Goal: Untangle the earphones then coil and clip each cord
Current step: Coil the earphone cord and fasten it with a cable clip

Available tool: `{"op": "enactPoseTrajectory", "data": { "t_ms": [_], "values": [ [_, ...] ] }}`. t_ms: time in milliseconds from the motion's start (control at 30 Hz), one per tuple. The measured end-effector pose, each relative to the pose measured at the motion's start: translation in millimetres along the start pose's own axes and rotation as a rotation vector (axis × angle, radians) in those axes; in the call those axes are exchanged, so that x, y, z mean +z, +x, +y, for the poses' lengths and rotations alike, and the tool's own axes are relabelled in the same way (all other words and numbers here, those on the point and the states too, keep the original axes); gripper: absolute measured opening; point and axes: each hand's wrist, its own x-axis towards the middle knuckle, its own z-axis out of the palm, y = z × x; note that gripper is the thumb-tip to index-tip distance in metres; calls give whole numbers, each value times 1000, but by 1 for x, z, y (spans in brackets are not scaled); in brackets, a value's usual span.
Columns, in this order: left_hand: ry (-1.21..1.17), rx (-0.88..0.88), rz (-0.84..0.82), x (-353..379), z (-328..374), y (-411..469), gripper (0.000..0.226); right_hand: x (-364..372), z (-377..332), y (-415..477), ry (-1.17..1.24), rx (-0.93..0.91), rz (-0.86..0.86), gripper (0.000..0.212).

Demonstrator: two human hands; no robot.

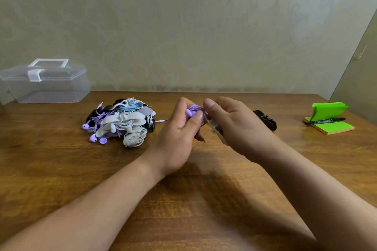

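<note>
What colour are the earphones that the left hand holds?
The earphones are light purple, seen best in the head view, in the left hand.

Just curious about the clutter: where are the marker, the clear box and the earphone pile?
marker (325,121), head view, middle of its black barrel.
clear box (47,89), head view, its front wall.
earphone pile (122,122), head view, white cords near its centre.

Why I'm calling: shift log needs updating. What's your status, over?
Left hand grips bundled purple earphone cord. Right hand holds flat grey clip by it. Mixed earphone pile sits apart, left; nothing blocking.
</note>
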Motion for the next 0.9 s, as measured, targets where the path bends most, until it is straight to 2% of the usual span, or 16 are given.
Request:
{"op": "enactPoseTrajectory", "data": {
  "t_ms": [200, 367, 500, 633, 733, 833, 900],
  "values": [
    [55, 12, -2, 2, 6, -2, 12, -14, -5, -5, -164, -26, -84, 40],
    [-18, -25, 23, 5, 6, 1, 15, -6, -5, -3, -183, -29, -9, 40],
    [151, 47, 44, 5, 4, -2, 13, -8, -4, -1, -106, 26, 58, 43],
    [305, 132, 79, 9, 7, -4, 13, -7, -6, -2, -96, 22, 15, 43],
    [248, 105, 106, 7, 5, -3, 10, 3, -5, -1, -66, 7, 6, 46],
    [138, 59, 102, 6, 5, -2, 13, 9, 3, 2, 113, 84, -57, 52],
    [-18, -16, 98, 9, 7, -1, 13, 11, 9, 5, 200, 111, -64, 54]
  ]
}}
